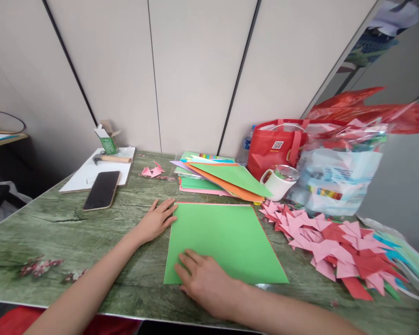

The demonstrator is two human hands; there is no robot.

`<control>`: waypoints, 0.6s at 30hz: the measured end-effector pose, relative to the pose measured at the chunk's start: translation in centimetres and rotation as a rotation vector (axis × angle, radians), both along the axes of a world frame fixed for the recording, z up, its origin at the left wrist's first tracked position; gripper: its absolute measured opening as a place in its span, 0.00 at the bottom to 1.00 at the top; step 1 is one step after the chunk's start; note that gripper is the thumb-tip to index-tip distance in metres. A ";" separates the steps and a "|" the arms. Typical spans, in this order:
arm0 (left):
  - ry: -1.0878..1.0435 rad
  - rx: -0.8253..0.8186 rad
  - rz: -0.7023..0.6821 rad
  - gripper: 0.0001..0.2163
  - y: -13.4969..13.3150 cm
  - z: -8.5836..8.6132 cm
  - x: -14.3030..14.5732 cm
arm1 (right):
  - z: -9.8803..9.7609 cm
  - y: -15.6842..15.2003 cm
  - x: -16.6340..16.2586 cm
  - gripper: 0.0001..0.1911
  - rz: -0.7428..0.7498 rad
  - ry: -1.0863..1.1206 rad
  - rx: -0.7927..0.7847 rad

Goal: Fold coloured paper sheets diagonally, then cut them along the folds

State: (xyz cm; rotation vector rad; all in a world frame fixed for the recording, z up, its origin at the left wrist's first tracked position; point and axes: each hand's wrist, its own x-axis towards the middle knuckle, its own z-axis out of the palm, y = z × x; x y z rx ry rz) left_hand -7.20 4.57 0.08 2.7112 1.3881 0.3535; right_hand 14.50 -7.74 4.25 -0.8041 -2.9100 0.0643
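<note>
A large green sheet of paper [223, 242] lies flat on the table in front of me, with thin red or pink edges showing beneath it along the top and right. My left hand [156, 221] rests by its upper left edge, fingers spread, fingertips touching the paper. Across the lower left part of the sheet lies my right hand [204, 281], palm down with its fingers apart. Neither hand grips anything. Behind the sheet is a stack of coloured paper [223, 179] in green, orange, purple and pink. To the right spreads a pile of folded pink and red paper pieces [321, 242].
A phone [102, 190], a hammer [113, 158] and a small green box [109, 145] stand at the left on or by a white board [73, 183]. Small pink folded pieces [152, 171] lie behind. A white mug [280, 182], red bag [274, 144] and plastic bag [338, 177] stand back right.
</note>
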 end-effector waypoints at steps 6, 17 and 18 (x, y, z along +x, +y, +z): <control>-0.010 0.005 -0.004 0.21 -0.2 0.3 0.1 | 1.1 -0.4 0.2 0.23 0.039 -0.042 -0.058; -0.045 0.012 -0.004 0.20 0.0 -0.2 -0.2 | 0.4 2.1 2.2 0.15 -0.359 0.397 -0.252; -0.050 0.015 -0.004 0.20 0.0 -0.3 -0.2 | 0.3 2.8 2.7 0.15 -0.391 0.432 -0.252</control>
